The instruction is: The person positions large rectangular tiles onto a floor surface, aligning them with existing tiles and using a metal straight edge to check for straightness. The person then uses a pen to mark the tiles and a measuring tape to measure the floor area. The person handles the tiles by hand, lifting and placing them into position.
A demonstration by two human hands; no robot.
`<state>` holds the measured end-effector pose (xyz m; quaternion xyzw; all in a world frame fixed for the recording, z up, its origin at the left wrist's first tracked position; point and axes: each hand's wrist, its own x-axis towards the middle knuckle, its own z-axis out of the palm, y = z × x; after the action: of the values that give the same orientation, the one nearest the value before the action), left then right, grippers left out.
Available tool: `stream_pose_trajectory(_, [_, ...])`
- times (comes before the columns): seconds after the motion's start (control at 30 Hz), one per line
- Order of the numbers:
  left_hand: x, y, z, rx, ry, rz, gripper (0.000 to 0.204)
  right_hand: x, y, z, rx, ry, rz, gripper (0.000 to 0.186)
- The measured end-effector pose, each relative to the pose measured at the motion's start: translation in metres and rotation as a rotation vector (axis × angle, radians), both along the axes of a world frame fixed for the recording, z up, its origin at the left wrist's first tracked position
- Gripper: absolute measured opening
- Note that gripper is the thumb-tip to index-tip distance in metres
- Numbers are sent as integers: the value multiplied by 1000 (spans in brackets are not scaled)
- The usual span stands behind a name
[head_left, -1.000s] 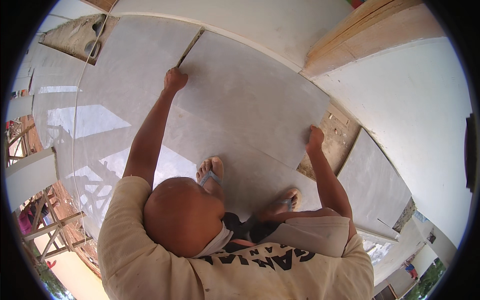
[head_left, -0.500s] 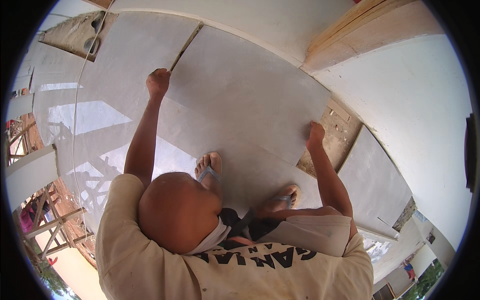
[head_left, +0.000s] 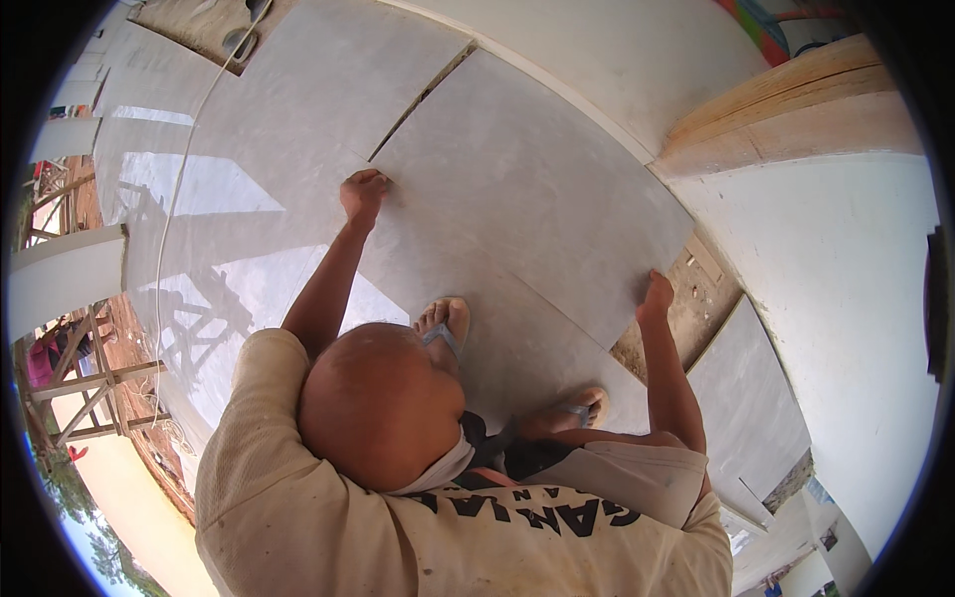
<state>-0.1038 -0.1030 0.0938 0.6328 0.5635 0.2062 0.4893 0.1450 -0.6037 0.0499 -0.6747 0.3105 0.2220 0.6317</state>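
Note:
I squat in flip-flops, my bare left knee [head_left: 373, 408] raised, over a large grey tile [head_left: 532, 189]. My left hand [head_left: 363, 194] is curled at the tile's left edge, just below a narrow dark gap [head_left: 418, 104] between it and the adjoining tile [head_left: 284, 90]. My right hand [head_left: 654, 294] grips the tile's right edge, beside an uncovered strip of rough bedding [head_left: 686, 298]. The undersides of both hands' fingertips are hidden.
A white cord [head_left: 179, 179] crosses the tiles on the left. Beyond are wooden trestles [head_left: 85, 383] and an opening in the floor [head_left: 204, 40]. A white wall [head_left: 836, 289] and timber piece [head_left: 766, 109] border the right. Another tile [head_left: 741, 398] lies behind the uncovered strip.
The view has shifted, so the floor appears further right. My left hand has moved nearer me along the tile's left edge, below the gap's end. My right hand keeps its hold.

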Motion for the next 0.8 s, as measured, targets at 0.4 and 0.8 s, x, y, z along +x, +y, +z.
stream_pose_trajectory(0.4, [-2, 13, -5, -101, -152, 44, 20, -3, 7, 4, -42, -22, 75, 37])
stream_pose_trajectory(0.8, [0, 12, -5, -49, -120, 5, 25, -4, 13, 8, -33, -10, 38, 18])
